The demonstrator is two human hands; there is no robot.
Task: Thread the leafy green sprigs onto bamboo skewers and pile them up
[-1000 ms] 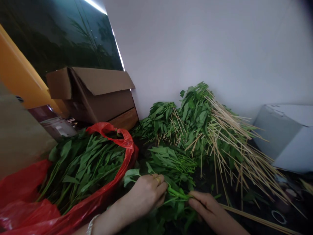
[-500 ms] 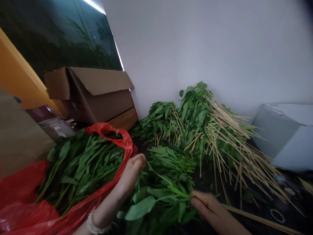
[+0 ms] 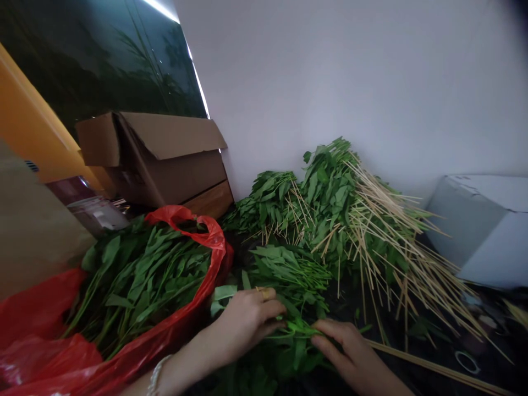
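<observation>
My left hand (image 3: 247, 322), with a gold ring, is closed over a bunch of green leafy stems (image 3: 295, 335) low in the middle of the view. My right hand (image 3: 344, 346) pinches the stem ends of the same bunch from the right. A thin bamboo skewer (image 3: 433, 369) runs from under my right hand toward the lower right. Just behind my hands lies a loose pile of the same leaves (image 3: 289, 267).
A red plastic bag (image 3: 187, 324) full of greens lies at the left. Skewered greens with many bamboo sticks (image 3: 371, 231) are heaped against the white wall. An open cardboard box (image 3: 165, 159) stands behind the bag, a grey box (image 3: 490, 231) at the right.
My left hand, which had lifted toward the red bag half a second ago, has come back down onto the bunch. My right hand stayed on the stem ends.
</observation>
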